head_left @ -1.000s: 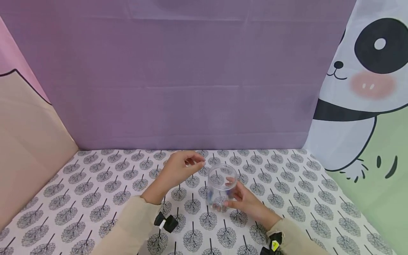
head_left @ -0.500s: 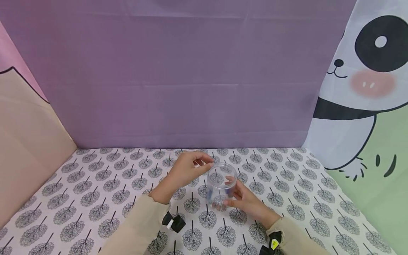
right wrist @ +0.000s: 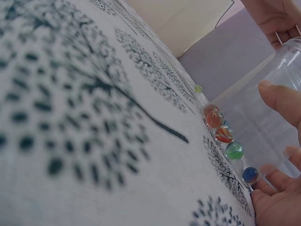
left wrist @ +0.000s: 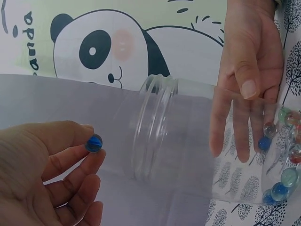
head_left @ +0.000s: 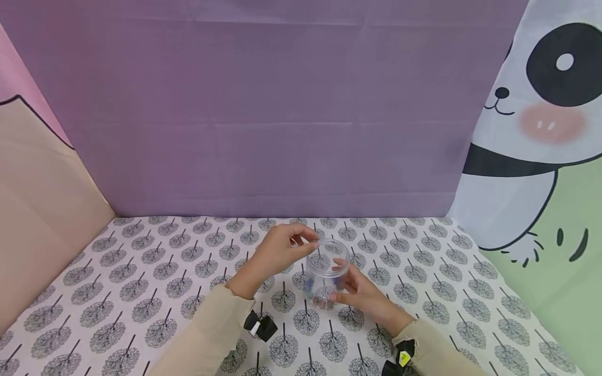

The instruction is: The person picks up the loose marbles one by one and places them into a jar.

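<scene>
A clear, open-topped jar [head_left: 324,275] stands upright on the patterned cloth. My right hand [head_left: 367,298] holds its right side, thumb in front and fingers round the back. Several glass marbles lie at the jar's bottom, among them a green marble [right wrist: 234,150], an orange-streaked marble [right wrist: 224,133] and a blue marble [right wrist: 250,175]. Between thumb and forefinger my left hand [head_left: 278,251] pinches another blue marble [left wrist: 93,143], just left of the jar's mouth. In the left wrist view this marble is apart from the rim.
A white cloth [head_left: 178,287] printed with dark trees covers the table. Behind it hangs a purple backdrop [head_left: 282,115], with a beige panel [head_left: 42,209] on the left and a panda print [head_left: 512,209] on the right. A yellow-green marble [right wrist: 198,88] shows near the jar's base.
My left hand has moved right, closer to the jar's rim, still pinching the marble. My right hand and the jar have stayed in place.
</scene>
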`<state>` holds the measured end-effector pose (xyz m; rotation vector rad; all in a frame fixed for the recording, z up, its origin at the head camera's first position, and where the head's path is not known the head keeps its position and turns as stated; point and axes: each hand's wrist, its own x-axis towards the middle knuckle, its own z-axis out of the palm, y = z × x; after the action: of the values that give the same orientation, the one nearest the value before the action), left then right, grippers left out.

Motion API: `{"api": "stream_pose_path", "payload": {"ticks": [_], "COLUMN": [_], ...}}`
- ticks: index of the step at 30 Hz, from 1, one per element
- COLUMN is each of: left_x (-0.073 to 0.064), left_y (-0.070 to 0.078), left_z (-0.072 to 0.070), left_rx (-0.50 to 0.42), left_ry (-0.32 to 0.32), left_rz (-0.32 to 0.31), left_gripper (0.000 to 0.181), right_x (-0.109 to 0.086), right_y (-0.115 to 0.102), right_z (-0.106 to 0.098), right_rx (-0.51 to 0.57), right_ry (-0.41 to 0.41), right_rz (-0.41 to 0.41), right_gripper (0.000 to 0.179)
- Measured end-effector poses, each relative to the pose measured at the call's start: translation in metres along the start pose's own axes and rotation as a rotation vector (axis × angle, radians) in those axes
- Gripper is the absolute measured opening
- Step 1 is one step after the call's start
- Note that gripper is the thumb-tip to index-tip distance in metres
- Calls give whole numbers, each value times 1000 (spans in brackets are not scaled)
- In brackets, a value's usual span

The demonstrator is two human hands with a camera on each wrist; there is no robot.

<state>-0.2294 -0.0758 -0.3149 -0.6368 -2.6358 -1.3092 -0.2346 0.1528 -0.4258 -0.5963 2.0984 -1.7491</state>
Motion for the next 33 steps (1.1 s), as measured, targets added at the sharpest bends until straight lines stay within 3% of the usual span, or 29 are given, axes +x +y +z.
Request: {"api": "stream_pose_path", "payload": {"ticks": [18,33], "left_x": [-1,-1], "left_y": [-3,-5], "left_z": [5,0], "left_rx": [-2,6], "left_ry": [-27,17], "left_rz": [-20,-28], "left_gripper": [17,14], "right_x": [0,0], "right_y": [0,-1], "right_z": [3,0], "right_rx": [-11,-37], "right_ry": [10,19], "right_rz": [24,12], "right_gripper": [89,89]}}
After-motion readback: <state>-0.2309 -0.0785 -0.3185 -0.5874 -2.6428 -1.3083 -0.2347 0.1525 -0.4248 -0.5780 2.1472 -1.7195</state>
